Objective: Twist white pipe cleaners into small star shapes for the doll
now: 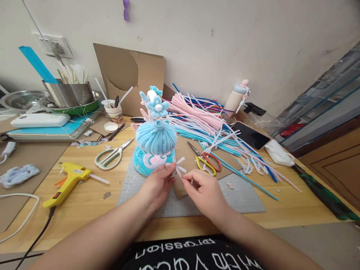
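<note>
Several short white pipe cleaners (180, 165) fan out from a joined middle between my two hands. My left hand (159, 183) is closed, pinching them from the left side. The fingertips of my right hand (201, 187) are pinched together at the end of one strand on the right. Just behind my left hand stands a light blue pipe cleaner figure (156, 137) with a ribbed, rounded skirt and blue flowers on top. Its round base (140, 162) is blue, with pink and white curls. Scissors with yellow and red handles (208, 163) lie behind my right hand.
A grey cutting mat (242, 198) and cardboard lie under my hands. Left are green-handled scissors (109, 157) and a yellow glue gun (67, 180) with its cord. Behind lie bundled pipe cleaners (197, 112), a phone (251, 135), a bottle (237, 95) and a paper cup (114, 110).
</note>
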### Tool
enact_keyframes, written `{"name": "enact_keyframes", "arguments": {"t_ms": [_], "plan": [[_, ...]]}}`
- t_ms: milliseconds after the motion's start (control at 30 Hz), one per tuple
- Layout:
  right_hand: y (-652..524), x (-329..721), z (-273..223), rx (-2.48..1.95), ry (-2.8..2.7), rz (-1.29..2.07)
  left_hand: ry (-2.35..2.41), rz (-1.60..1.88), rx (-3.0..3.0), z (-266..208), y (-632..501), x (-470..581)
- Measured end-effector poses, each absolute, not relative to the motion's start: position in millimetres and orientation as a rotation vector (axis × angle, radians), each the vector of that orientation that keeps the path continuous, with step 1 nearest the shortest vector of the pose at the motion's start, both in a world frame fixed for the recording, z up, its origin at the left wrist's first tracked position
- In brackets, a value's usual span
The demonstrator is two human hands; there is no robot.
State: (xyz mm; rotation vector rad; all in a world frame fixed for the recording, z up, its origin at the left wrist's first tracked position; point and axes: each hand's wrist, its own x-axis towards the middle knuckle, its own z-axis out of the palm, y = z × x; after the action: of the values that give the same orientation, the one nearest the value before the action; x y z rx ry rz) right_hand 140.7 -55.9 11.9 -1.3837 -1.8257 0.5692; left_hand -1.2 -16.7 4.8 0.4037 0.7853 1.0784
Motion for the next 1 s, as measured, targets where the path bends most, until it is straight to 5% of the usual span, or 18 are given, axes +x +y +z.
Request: {"name": "enact_keyframes", "arguments": {"t_ms": [200, 533, 833, 1000], "plan": [[-38.7, 152.4, 1.4, -1.413, -1.672, 0.857, 0.764, 0.962, 0.398, 6.0, -19.3, -0.9], [-30.7, 165.0, 18.6, -1.273, -1.948, 0.644, 0.684, 0.808, 0.509, 7.9, -24.2, -1.7], [-19.0, 171.0, 24.7, -1.005, -1.886, 1.167, 0.697, 0.857, 0.541, 8.8, -23.9, -1.1], [-19.2, 168.1, 21.6, -0.997, -1.874, 1.12, 0.669, 0.815, 0.521, 8.4, -25.4, -1.3]]}}
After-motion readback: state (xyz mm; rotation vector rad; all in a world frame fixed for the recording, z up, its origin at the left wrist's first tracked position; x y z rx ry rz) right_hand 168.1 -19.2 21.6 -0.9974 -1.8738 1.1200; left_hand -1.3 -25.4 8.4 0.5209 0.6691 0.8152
